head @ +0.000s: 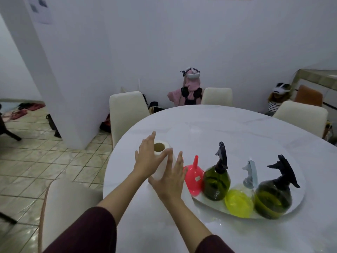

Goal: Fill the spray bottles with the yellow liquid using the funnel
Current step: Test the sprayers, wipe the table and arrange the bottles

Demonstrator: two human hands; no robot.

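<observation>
Three spray bottles, one funnel, one paper roll, one tray, all on a round white counter (237, 128).

- Tray (299, 203): white, oval, shallow; sits on the near right part of the counter. It carries all three bottles; the funnel rests at its left end.
- Left green bottle (216, 183): dark olive, see-through, round-bodied, upright, black trigger head fitted. No clear level of liquid can be made out inside.
- Yellow bottle (238, 203): clear bright yellow-green, round-bodied, pale grey-blue trigger head fitted. It stands between the two green bottles, nearest the tray's front rim. Whether the colour is the plastic or a liquid inside cannot be told.
- Right green bottle (273, 199): dark olive, see-through, upright, black trigger head fitted. A brighter yellow-green band shows in its lower part.
- Funnel (194, 177): pink-red plastic, standing mouth down with its spout pointing up, a small pale label on its side; just beside the left green bottle.
- Paper roll (162, 161): white, upright, brown cardboard core showing at the top; left of the tray.
- Left hand (147, 159): open, fingers spread, against the roll's left side.
- Right hand (170, 179): open, fingers stretched up, in front of the roll's right side; whether it touches cannot be told.
- Sleeves (87, 232): dark maroon, on both arms.
</observation>
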